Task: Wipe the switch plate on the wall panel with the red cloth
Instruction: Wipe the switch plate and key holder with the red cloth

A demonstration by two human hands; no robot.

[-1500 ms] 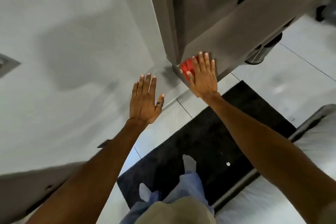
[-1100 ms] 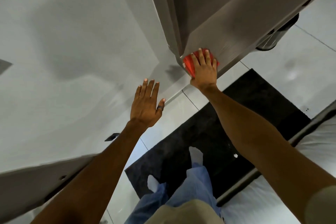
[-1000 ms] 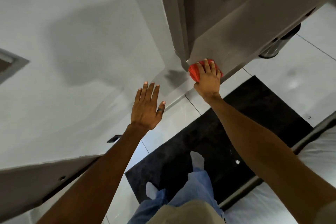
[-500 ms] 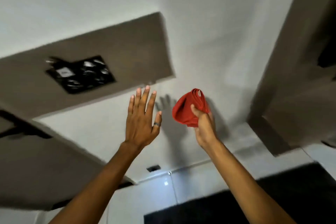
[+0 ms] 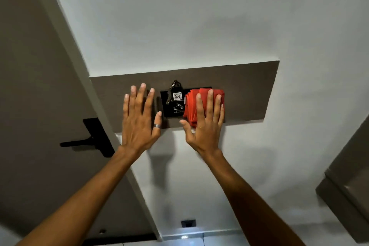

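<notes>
A brown wall panel (image 5: pixel 245 90) runs across the white wall at hand height. A black switch plate (image 5: pixel 171 109) sits near its middle, with a key and a tag marked 406 (image 5: pixel 177 96) hanging in it. My right hand (image 5: pixel 205 122) lies flat on the folded red cloth (image 5: pixel 191 104) and presses it against the plate's right part, which is hidden under it. My left hand (image 5: pixel 139 118) is spread open with a ring on the thumb, resting on the panel just left of the plate and holding nothing.
A brown door (image 5: pixel 34 86) with a black lever handle (image 5: pixel 87 142) stands at the left, its frame beside the panel. A brown cabinet corner (image 5: pixel 347 185) juts in at the lower right. A small black socket (image 5: pixel 188 223) sits low on the wall above the tiled floor.
The view swung up from the cabinet and floor to the wall. My right hand lifted the red cloth off the cabinet corner and pressed it onto the switch plate; my left hand moved beside the plate.
</notes>
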